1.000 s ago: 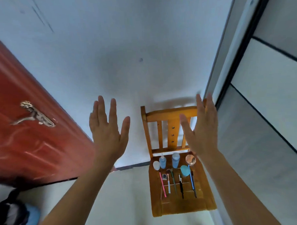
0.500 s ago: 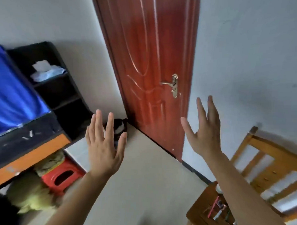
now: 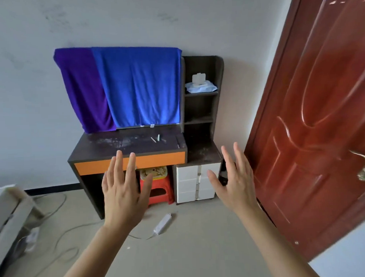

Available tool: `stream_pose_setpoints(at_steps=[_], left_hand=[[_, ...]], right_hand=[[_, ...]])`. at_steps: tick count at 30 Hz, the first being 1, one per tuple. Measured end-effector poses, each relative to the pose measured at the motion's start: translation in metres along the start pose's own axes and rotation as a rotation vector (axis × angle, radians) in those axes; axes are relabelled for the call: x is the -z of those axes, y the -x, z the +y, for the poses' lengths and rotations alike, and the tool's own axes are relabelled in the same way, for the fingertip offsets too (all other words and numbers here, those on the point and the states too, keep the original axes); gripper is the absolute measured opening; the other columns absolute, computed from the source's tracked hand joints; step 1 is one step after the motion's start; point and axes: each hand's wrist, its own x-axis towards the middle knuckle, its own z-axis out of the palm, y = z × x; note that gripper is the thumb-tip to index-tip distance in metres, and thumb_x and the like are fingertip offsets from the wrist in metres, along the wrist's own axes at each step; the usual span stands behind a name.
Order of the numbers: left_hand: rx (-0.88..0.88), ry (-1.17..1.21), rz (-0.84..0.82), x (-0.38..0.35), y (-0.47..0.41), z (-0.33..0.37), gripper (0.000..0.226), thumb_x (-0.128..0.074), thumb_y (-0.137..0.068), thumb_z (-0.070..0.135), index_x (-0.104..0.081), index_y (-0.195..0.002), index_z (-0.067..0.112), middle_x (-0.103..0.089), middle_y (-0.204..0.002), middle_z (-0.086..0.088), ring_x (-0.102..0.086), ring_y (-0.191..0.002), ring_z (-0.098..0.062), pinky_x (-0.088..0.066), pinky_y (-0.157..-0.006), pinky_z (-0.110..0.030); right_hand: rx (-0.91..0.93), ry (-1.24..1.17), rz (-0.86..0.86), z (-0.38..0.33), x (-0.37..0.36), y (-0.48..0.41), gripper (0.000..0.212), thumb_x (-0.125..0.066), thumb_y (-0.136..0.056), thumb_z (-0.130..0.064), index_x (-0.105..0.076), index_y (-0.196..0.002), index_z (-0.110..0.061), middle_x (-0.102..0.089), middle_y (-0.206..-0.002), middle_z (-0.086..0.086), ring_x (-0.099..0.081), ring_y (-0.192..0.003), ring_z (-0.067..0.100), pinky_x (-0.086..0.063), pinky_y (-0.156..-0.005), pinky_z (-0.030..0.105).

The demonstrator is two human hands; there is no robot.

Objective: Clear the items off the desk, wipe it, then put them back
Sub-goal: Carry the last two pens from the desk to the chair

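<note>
Dusty dark worktop (image 3: 107, 147) ahead of us carries a white stick (image 3: 153, 139) and a teal stick (image 3: 158, 137), well beyond our left hand (image 3: 123, 194) and right hand (image 3: 235, 186), both spread wide and empty. We judge the corded power adapter (image 3: 162, 223) on the floor (image 3: 201, 241) could trip us on approach.

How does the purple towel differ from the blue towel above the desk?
The purple towel is narrower than the blue towel. The purple towel hangs on the left, the blue towel on the right beside the shelves. The purple towel's left edge slants inward; the blue towel hangs nearly square. Both drape from the same top edge down toward the desk top.
</note>
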Motion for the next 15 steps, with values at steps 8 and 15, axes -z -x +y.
stream_pose_setpoints(at_steps=[8,15], left_hand=[[0.038,0.006,-0.077,-0.022,-0.07,-0.07,0.072,-0.031,-0.094,0.06,-0.026,-0.155,0.022,-0.015,-0.165,-0.008,-0.012,-0.152,-0.026,-0.023,-0.117,-0.05],[0.006,0.027,-0.154,-0.107,-0.149,-0.086,0.075,-0.03,-0.093,0.061,-0.031,-0.154,0.017,-0.019,-0.163,-0.01,-0.019,-0.15,-0.03,-0.027,-0.115,-0.05]], right_hand=[[0.019,-0.031,-0.131,-0.038,-0.098,-0.049,0.076,-0.042,-0.096,-0.065,-0.024,-0.158,-0.026,-0.015,-0.168,0.006,-0.019,-0.153,0.021,-0.024,-0.118,0.041],[-0.058,-0.019,-0.149,0.004,-0.171,-0.116,0.075,-0.038,-0.095,-0.063,-0.031,-0.157,-0.022,-0.02,-0.166,0.008,-0.022,-0.152,0.023,-0.025,-0.117,0.04]])
